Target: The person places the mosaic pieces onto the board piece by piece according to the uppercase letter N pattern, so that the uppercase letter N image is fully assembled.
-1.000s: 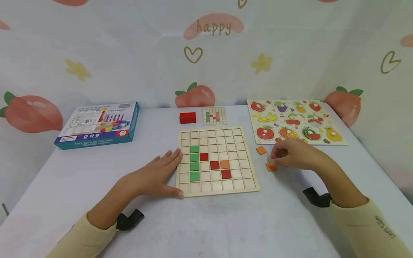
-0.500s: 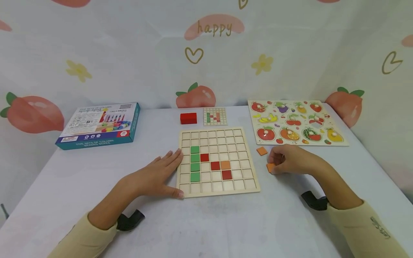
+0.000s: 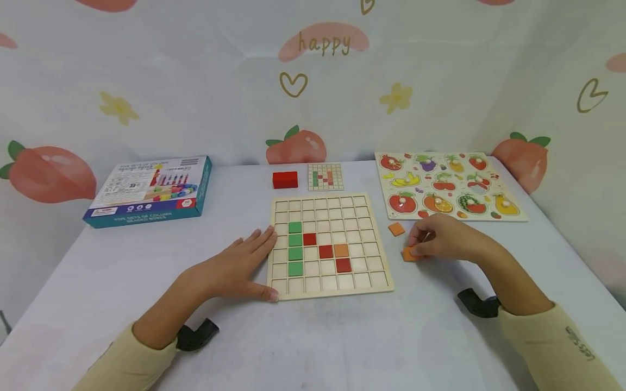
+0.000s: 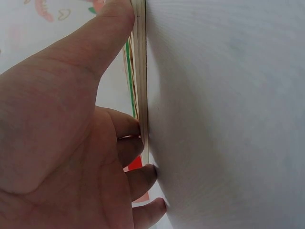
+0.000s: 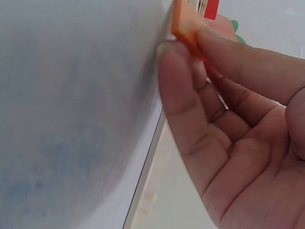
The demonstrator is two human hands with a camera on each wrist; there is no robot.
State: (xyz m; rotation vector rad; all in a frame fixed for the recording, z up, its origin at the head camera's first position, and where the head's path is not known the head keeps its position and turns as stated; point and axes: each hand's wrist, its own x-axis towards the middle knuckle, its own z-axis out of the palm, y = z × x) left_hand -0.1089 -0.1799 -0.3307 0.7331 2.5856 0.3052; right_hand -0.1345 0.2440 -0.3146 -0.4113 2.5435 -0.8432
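Observation:
My left hand (image 3: 237, 270) lies with spread fingers against the left edge of a wooden grid board (image 3: 361, 281); in the left wrist view, fingertips (image 4: 145, 179) touch beside the board's edge (image 4: 141, 71). Several green tiles (image 3: 295, 240) form a column in the grid, with red tiles (image 3: 325, 251) and one orange tile (image 3: 340, 250) to their right. Beyond the board's right side, my right hand (image 3: 442, 239) pinches another orange tile (image 3: 407, 254) at the table surface. The right wrist view shows that tile (image 5: 188, 26) between thumb and finger. A loose orange tile (image 3: 396, 229) lies just behind.
Behind the board are a red block (image 3: 285, 180) and a small pattern card (image 3: 325, 177). A fruit puzzle board (image 3: 419, 189) lies back right, close to the right hand. At back left sits a flat toy box (image 3: 146, 190). A patterned cloth (image 3: 220, 81) hangs behind.
My right hand has come down onto the nearer orange tile and now pinches it, tilting it slightly. The left hand stays still at the board's edge.

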